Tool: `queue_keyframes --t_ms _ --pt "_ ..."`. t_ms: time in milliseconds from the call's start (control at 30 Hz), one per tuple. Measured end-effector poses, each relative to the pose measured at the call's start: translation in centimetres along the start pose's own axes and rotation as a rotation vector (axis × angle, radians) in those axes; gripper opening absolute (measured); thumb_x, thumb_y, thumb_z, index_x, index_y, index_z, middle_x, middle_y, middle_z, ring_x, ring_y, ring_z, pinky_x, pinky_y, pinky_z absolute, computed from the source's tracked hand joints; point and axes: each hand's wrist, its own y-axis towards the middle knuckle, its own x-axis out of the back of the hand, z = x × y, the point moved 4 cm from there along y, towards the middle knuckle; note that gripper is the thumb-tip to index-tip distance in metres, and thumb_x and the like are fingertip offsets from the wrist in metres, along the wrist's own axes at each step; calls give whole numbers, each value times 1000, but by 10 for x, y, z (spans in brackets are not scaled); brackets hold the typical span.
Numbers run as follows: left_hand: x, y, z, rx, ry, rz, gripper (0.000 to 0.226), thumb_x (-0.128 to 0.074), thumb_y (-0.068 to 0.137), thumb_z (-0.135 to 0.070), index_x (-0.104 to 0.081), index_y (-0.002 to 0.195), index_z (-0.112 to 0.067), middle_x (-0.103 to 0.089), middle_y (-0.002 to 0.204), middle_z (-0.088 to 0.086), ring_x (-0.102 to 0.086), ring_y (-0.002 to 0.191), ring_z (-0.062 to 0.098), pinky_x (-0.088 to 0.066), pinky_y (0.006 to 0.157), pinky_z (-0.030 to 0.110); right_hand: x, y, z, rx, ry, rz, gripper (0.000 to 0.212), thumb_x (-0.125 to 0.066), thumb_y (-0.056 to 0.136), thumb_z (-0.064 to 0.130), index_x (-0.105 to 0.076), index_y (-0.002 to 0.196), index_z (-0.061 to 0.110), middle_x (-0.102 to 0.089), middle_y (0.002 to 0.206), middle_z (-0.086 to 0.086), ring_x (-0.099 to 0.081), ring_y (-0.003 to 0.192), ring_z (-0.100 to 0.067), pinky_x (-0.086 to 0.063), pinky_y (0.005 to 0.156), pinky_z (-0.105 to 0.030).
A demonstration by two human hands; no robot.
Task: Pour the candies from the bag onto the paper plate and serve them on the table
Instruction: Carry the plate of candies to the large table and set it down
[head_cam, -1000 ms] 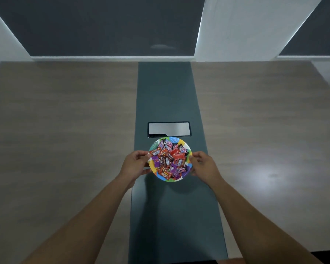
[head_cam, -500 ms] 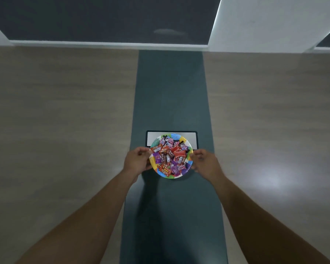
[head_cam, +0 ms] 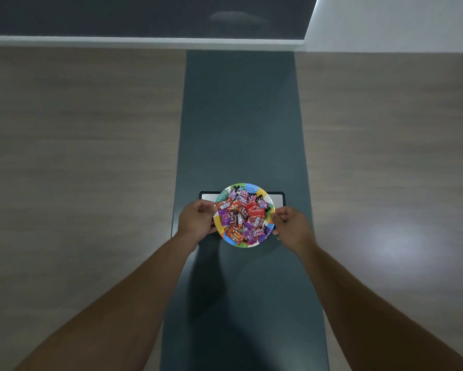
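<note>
A colourful paper plate [head_cam: 253,188] heaped with wrapped candies [head_cam: 242,216] in red, purple and orange is over the dark green centre strip of the table [head_cam: 241,124]. My left hand [head_cam: 197,219] grips the plate's left rim. My right hand [head_cam: 292,224] pinches its right rim. The plate overlaps the near edge of a grey rectangular panel [head_cam: 277,200] set into the strip. No bag is in view.
Wood-toned table surface [head_cam: 78,156] spreads wide on both sides of the green strip. The table's far edge meets a dark wall panel [head_cam: 144,14] and a white pillar [head_cam: 399,22] at the back right.
Both hands have carried the plate forward along the green strip, from just short of the grey panel to partly over it. The view has tilted with the move.
</note>
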Motion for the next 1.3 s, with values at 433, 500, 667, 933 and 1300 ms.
queue_keyframes --t_ms 433,500,667,933,1300 --pt "16 -45 22 -451 347 -255 26 -54 110 -28 -75 113 -12 -78 105 7 -73 89 22 -66 82 49 0 -39 -27 162 -136 -220 20 -62 104 24 -72 116 11 -75 111 -6 -70 104 -29 -52 84 -32" --pt "16 -71 38 -574 512 -284 27 -53 110 -24 -74 124 -14 -71 120 4 -68 106 19 -62 93 41 -9 -62 -42 264 -262 -227 22 -60 103 22 -70 121 13 -69 124 -8 -63 117 -33 -52 95 -40" --pt "1 -119 104 -672 785 -185 56 -44 113 -34 -39 166 -15 -39 173 2 -33 162 21 -32 130 37 -38 -119 -88 360 -543 -128 60 -42 111 42 -31 168 26 -23 178 7 -19 166 -20 -29 131 -47" --pt "-16 -128 162 -695 1094 -232 74 -37 110 -43 -9 174 -17 -4 183 -1 0 170 21 -13 136 53 -59 -130 -109 404 -724 -249 73 -30 110 50 -7 173 21 -4 182 3 -1 169 -20 -14 136 -49" --pt "-15 -124 172 -711 1099 -275 76 -36 109 -47 -6 174 -21 -1 183 -5 2 170 17 -13 136 53 -62 -132 -115 454 -693 -339 73 -38 108 47 -15 172 20 -10 181 5 -3 168 -16 -16 134 -49"
